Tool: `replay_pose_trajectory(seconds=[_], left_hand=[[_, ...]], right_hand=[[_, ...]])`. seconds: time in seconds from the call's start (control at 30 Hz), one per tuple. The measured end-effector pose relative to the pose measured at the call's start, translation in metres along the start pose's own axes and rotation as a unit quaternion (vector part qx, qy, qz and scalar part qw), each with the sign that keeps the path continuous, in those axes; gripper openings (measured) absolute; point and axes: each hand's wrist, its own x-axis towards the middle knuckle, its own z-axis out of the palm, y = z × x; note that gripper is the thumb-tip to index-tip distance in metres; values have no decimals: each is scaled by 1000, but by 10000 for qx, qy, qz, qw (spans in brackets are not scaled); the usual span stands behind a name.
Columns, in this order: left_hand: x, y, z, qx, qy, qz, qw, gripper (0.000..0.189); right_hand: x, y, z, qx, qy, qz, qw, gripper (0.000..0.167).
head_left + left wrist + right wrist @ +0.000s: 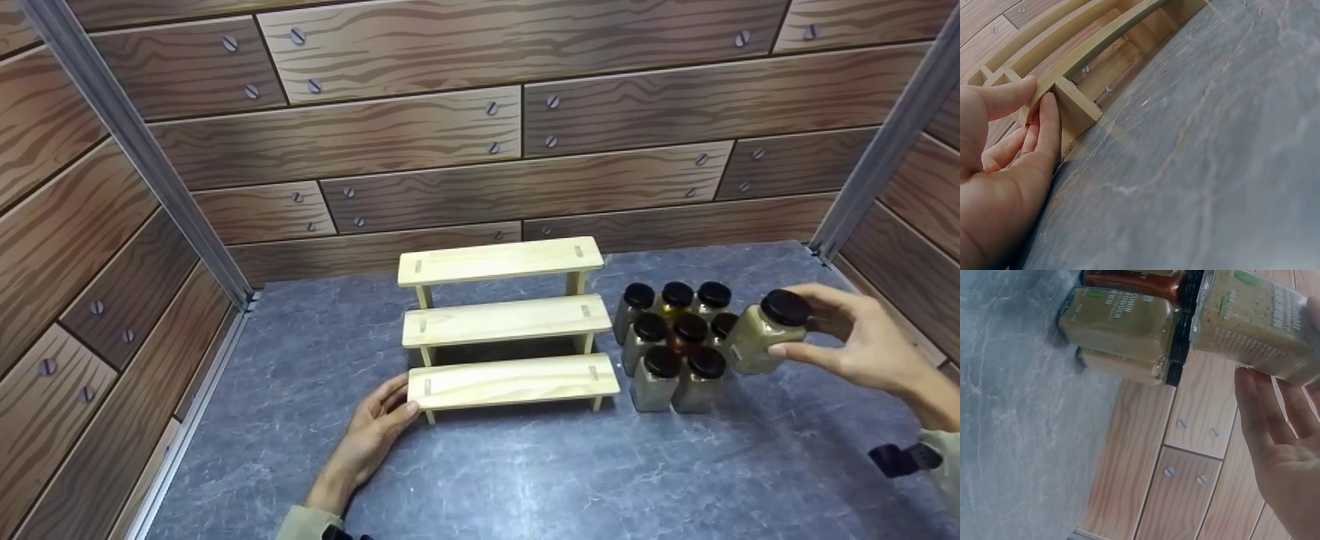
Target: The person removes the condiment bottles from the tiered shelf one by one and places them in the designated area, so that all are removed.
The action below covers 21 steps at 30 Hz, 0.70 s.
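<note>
My right hand (862, 337) grips a square spice jar (761, 337) with a black lid, tilted and raised off the table. In the right wrist view, that jar's pale speckled contents and white label print show, with fingers (1264, 405) along its side. A three-step wooden shelf (514, 382) stands mid-table. At the left end of its lowest step, my left hand (375, 427) pinches the board, thumb on top and fingers below, as the left wrist view shows. Several more black-lidded spice jars (656, 382) stand upright in a tight group, left of the held jar.
The grey marbled table (510, 480) is walled by wood-patterned panels (435, 180) at the back and sides. Metal posts (874, 150) rise at the back corners. The jar group stands close to the shelf's right end.
</note>
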Motion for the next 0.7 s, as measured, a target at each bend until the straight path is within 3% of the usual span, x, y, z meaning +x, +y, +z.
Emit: replay_pose_trajectory(seconds=[0.23, 0.37, 0.7], left_hand=[[0, -1, -3, 91, -14, 10, 10000, 76], [0, -2, -3, 58, -33, 6, 10000, 75], [-1, -2, -2, 77, -129, 102, 9998, 74]], right_hand=[[-5, 7, 7, 129, -380, -51, 9992, 65], [-10, 14, 13, 215, -529, 151, 9983, 65], [-24, 25, 25, 338, -616, 400, 9967, 65]])
